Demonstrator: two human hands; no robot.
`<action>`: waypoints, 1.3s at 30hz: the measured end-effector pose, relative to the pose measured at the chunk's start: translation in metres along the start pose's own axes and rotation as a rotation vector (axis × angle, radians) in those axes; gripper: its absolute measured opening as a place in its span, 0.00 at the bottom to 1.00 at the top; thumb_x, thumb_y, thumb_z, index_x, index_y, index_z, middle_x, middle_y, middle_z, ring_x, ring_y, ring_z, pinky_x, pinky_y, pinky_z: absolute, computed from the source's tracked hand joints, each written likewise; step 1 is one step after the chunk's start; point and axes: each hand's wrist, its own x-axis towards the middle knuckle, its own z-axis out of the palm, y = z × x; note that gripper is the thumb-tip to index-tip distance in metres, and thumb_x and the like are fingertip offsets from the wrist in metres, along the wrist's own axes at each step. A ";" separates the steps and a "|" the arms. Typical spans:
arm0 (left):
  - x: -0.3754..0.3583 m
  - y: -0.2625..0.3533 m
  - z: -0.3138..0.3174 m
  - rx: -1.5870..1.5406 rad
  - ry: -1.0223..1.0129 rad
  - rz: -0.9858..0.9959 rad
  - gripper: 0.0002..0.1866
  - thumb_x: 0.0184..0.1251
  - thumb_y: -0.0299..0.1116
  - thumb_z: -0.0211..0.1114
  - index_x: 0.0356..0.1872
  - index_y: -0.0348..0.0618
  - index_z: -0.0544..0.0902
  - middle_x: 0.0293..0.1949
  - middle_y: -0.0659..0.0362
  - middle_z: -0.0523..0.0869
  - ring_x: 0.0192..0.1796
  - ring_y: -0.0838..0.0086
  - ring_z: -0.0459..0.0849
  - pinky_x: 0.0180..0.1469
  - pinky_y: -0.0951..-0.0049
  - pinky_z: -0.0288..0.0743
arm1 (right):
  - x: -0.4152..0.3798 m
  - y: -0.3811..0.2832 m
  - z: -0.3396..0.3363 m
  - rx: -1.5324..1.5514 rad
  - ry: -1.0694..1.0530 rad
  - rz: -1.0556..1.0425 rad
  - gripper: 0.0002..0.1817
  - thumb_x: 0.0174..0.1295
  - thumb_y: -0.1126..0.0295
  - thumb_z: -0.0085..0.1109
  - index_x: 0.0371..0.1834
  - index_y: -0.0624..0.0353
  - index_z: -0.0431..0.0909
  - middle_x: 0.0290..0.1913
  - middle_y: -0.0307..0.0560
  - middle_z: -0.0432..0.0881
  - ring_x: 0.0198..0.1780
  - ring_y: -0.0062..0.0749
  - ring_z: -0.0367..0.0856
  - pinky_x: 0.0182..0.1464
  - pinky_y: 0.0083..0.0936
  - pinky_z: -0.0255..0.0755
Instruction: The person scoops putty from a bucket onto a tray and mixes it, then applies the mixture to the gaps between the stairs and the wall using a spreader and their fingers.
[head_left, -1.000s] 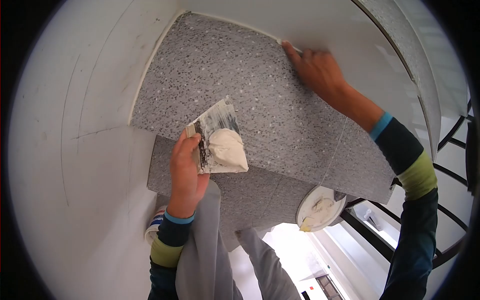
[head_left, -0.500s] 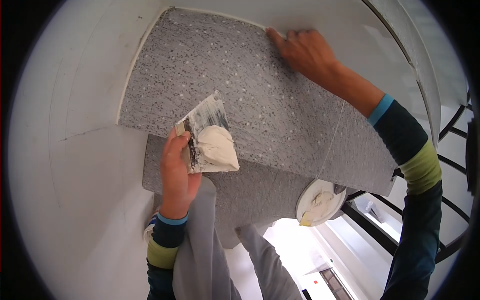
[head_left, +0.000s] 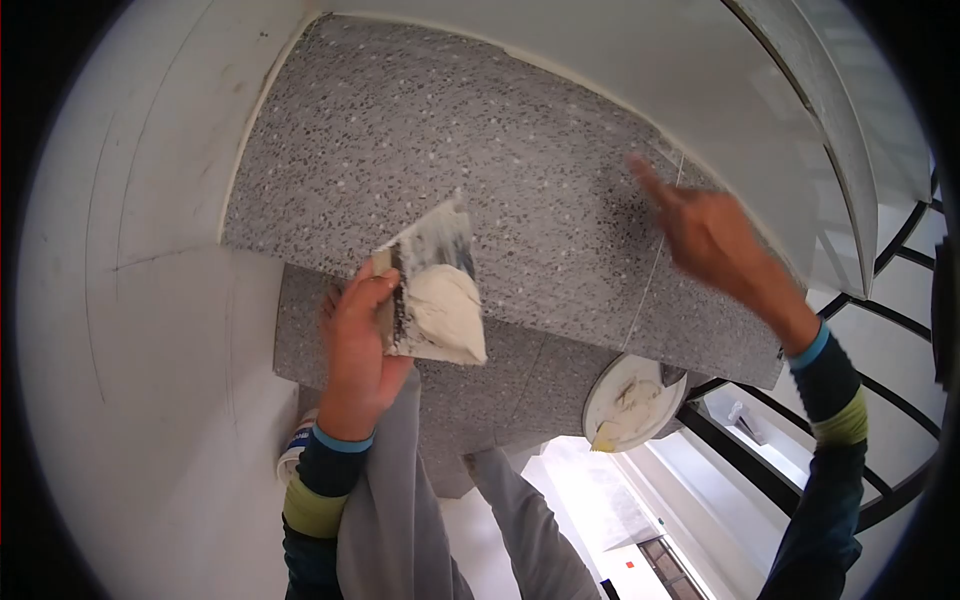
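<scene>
My left hand (head_left: 358,335) grips a flat metal scraper (head_left: 432,235) by its pale handle edge, above the front edge of the speckled grey stair tread (head_left: 400,130). A thick lump of cream-coloured paste (head_left: 445,312) lies on the blade. Over the right part of the tread, near a thin joint line, hovers my right hand (head_left: 705,230). Its index finger points out and the other fingers are curled, slightly blurred; nothing shows in it. A pale bead of filler (head_left: 600,88) runs along the seam between tread and riser.
A round white lid (head_left: 632,420) with paste and a small yellow scraper on it sits on the lower step (head_left: 480,390). A white tub (head_left: 296,450) stands by the left wall (head_left: 160,330). Black metal railing (head_left: 740,455) is on the right.
My right hand has left the back seam and moved right and toward me, off the surface. My left hand with the scraper has shifted slightly down in view.
</scene>
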 end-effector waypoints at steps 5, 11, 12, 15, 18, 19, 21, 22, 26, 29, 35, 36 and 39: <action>0.003 -0.016 0.015 -0.031 -0.086 -0.154 0.18 0.64 0.33 0.46 0.55 0.40 0.68 0.45 0.56 0.78 0.47 0.68 0.79 0.50 0.66 0.73 | -0.002 -0.092 -0.031 0.859 0.127 -0.365 0.44 0.46 0.78 0.60 0.69 0.56 0.50 0.24 0.44 0.77 0.22 0.34 0.76 0.26 0.30 0.73; 0.000 -0.010 0.021 -0.130 -0.050 -0.172 0.16 0.66 0.35 0.45 0.50 0.41 0.70 0.42 0.56 0.79 0.43 0.70 0.81 0.43 0.69 0.77 | 0.016 -0.084 -0.032 0.498 0.012 -0.497 0.41 0.46 0.78 0.56 0.68 0.57 0.53 0.33 0.48 0.79 0.26 0.37 0.78 0.25 0.26 0.72; 0.001 -0.008 0.016 -0.177 -0.014 -0.172 0.15 0.66 0.36 0.45 0.48 0.41 0.71 0.39 0.56 0.79 0.40 0.71 0.81 0.37 0.71 0.78 | 0.025 -0.075 -0.021 0.331 0.174 -0.469 0.39 0.47 0.80 0.54 0.68 0.56 0.53 0.41 0.49 0.77 0.28 0.36 0.78 0.26 0.26 0.73; 0.005 0.002 0.004 -0.247 -0.011 -0.112 0.13 0.67 0.38 0.45 0.45 0.42 0.73 0.34 0.56 0.79 0.33 0.73 0.81 0.27 0.75 0.78 | 0.059 -0.055 -0.018 -0.044 0.229 -0.240 0.41 0.49 0.82 0.52 0.69 0.46 0.52 0.61 0.47 0.68 0.31 0.33 0.78 0.28 0.26 0.73; 0.006 0.007 0.008 -0.266 0.009 -0.062 0.13 0.67 0.38 0.45 0.43 0.43 0.74 0.32 0.57 0.79 0.29 0.73 0.79 0.22 0.76 0.76 | 0.115 -0.030 -0.012 -0.195 0.323 -0.188 0.41 0.49 0.83 0.50 0.69 0.42 0.51 0.65 0.42 0.64 0.29 0.29 0.77 0.25 0.21 0.73; 0.006 0.008 0.011 -0.255 0.057 -0.063 0.13 0.67 0.38 0.45 0.43 0.43 0.74 0.31 0.57 0.79 0.29 0.73 0.79 0.22 0.76 0.76 | 0.132 -0.025 -0.012 -0.286 0.378 -0.200 0.41 0.51 0.82 0.50 0.69 0.43 0.50 0.65 0.41 0.63 0.27 0.27 0.77 0.22 0.19 0.72; 0.007 0.008 0.010 -0.233 0.085 -0.051 0.13 0.67 0.38 0.45 0.43 0.43 0.74 0.31 0.57 0.78 0.28 0.73 0.78 0.22 0.76 0.75 | 0.150 -0.021 -0.010 -0.379 0.426 -0.206 0.40 0.52 0.82 0.49 0.70 0.43 0.49 0.66 0.40 0.63 0.25 0.24 0.77 0.20 0.17 0.71; 0.007 0.007 0.010 -0.213 0.113 -0.036 0.13 0.67 0.38 0.45 0.43 0.42 0.74 0.31 0.57 0.78 0.28 0.72 0.78 0.22 0.77 0.75 | 0.154 -0.021 -0.009 -0.428 0.385 -0.174 0.39 0.53 0.81 0.48 0.70 0.44 0.49 0.66 0.39 0.62 0.23 0.23 0.76 0.19 0.17 0.71; 0.006 0.010 0.009 -0.242 0.059 -0.029 0.14 0.67 0.38 0.45 0.43 0.41 0.74 0.32 0.57 0.78 0.29 0.72 0.78 0.24 0.78 0.74 | 0.140 -0.009 -0.004 -0.550 0.337 -0.160 0.35 0.59 0.78 0.46 0.70 0.47 0.48 0.66 0.39 0.62 0.21 0.22 0.75 0.18 0.17 0.71; 0.005 0.008 0.009 -0.233 0.039 -0.021 0.13 0.67 0.37 0.45 0.42 0.41 0.74 0.32 0.57 0.78 0.29 0.73 0.78 0.22 0.79 0.72 | 0.109 0.007 0.002 -0.569 0.203 -0.116 0.35 0.59 0.77 0.45 0.70 0.48 0.47 0.68 0.39 0.59 0.23 0.25 0.77 0.20 0.18 0.74; 0.001 0.000 0.010 -0.174 0.035 -0.013 0.13 0.68 0.37 0.43 0.43 0.41 0.73 0.32 0.58 0.78 0.27 0.76 0.77 0.20 0.81 0.70 | 0.019 0.072 0.035 -0.565 0.149 -0.103 0.38 0.54 0.80 0.48 0.70 0.48 0.48 0.69 0.42 0.56 0.26 0.32 0.79 0.20 0.22 0.75; 0.000 -0.001 0.009 -0.169 0.033 -0.017 0.13 0.68 0.37 0.43 0.43 0.41 0.73 0.32 0.58 0.78 0.27 0.76 0.77 0.20 0.81 0.70 | 0.002 0.083 0.041 -0.562 0.147 -0.097 0.38 0.54 0.80 0.48 0.70 0.48 0.48 0.69 0.42 0.56 0.26 0.32 0.79 0.20 0.22 0.75; -0.001 -0.009 0.002 -0.209 -0.040 -0.032 0.14 0.68 0.37 0.43 0.45 0.40 0.73 0.32 0.58 0.78 0.28 0.76 0.77 0.22 0.81 0.71 | -0.040 0.101 0.053 -0.573 0.139 -0.077 0.38 0.53 0.80 0.48 0.70 0.48 0.48 0.68 0.43 0.58 0.31 0.36 0.81 0.23 0.23 0.77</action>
